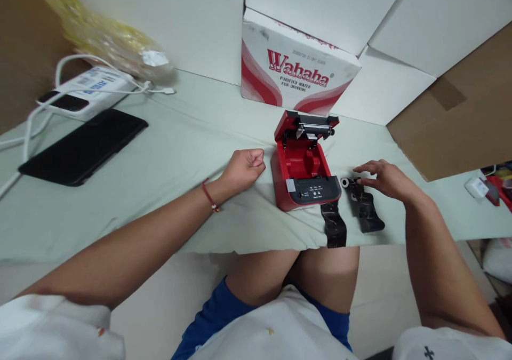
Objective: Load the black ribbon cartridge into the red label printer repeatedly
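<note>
A red and black device (283,189) stands on the pale green cloth with its lid raised and a red hollow inside. From its front right corner a dark strip (334,225) hangs down to the cloth's edge. Just left of the device, my left hand (245,169) rests curled into a fist, with nothing seen in it. My right hand (382,177) is at the upper end of a second dark strip (367,210) with a small white-ended roll (345,183). Its fingers are apart and stretched to the left, the lower ones touching or just over the strip.
Behind the device leans a Wahaha carton (296,66). A black flat panel (84,146), a white box (100,90) with white cables and a crumpled yellow plastic bag (108,34) lie at the left. At the far right are a brown carton (456,104) and a white plug (476,188).
</note>
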A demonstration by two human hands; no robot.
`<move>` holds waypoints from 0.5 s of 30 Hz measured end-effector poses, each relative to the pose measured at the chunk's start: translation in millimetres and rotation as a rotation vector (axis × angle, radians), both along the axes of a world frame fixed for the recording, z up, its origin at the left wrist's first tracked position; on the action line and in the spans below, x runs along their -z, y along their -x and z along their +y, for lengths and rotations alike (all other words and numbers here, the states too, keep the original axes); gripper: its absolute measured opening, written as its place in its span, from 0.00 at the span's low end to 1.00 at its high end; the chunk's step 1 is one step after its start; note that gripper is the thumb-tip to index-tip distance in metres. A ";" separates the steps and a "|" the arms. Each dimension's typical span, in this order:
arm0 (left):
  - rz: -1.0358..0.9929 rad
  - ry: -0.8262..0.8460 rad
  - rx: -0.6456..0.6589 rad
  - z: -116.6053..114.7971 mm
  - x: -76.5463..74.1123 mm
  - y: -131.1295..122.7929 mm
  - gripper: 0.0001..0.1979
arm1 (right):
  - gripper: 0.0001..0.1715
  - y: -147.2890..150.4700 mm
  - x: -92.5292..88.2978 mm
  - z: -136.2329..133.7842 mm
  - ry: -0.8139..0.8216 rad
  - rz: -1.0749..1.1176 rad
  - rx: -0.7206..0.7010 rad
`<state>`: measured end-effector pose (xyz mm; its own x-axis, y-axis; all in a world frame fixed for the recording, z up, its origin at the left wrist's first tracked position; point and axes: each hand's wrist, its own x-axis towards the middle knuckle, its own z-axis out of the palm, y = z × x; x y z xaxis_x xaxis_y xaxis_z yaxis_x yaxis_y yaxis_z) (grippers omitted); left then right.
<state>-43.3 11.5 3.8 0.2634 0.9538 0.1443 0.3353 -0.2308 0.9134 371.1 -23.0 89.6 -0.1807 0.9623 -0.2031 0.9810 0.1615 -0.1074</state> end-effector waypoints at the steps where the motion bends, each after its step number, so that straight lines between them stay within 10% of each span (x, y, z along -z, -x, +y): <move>1: 0.001 -0.007 -0.001 0.1 0.7 0.3 0.12 | 0.27 -2.3 0.8 2.7 0.024 0.006 -0.012; 15: 0.006 0.004 0.008 -1.8 -5.0 0.1 0.14 | 0.26 7.6 -11.2 3.7 0.247 0.061 -0.100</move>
